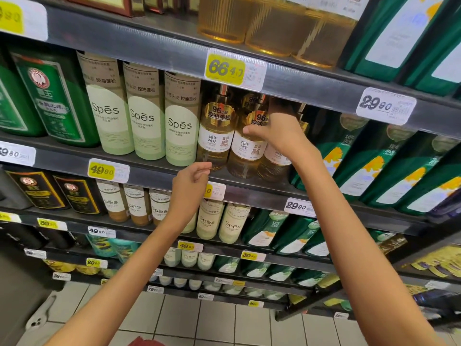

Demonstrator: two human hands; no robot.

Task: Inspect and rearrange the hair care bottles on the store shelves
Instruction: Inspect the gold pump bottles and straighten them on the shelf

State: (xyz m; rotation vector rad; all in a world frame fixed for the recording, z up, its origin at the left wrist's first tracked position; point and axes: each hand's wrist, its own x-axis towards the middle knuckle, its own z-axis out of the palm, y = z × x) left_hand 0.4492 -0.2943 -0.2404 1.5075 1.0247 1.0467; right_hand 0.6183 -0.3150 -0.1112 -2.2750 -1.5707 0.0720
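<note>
Your right hand (277,136) is raised to the second shelf from the top, at the row of three clear amber plastic pump bottles with white labels (245,156). Its fingers curl round the upper part of the rightmost amber bottle (274,158) — your hand hides most of it — while the thumb stretches left across the gold sticker of the middle amber bottle (249,143). All three bottles stand upright, touching side by side, on the dark grey metal shelf (159,168), directly below a yellow price tag reading 66 (224,68).

Your left hand (190,181) hangs lower, in front of that shelf's front edge and just below the leftmost amber bottle (215,138). Its fingers are loosely curled, thumb and forefinger nearly meeting, and they hold nothing.

Just left of the amber row stand three tall pale green and beige bottles marked Spes (146,113) — the nearest touches the leftmost amber bottle. To the right, on the same shelf, are dark green bottles with yellow leaf prints (374,166).
</note>
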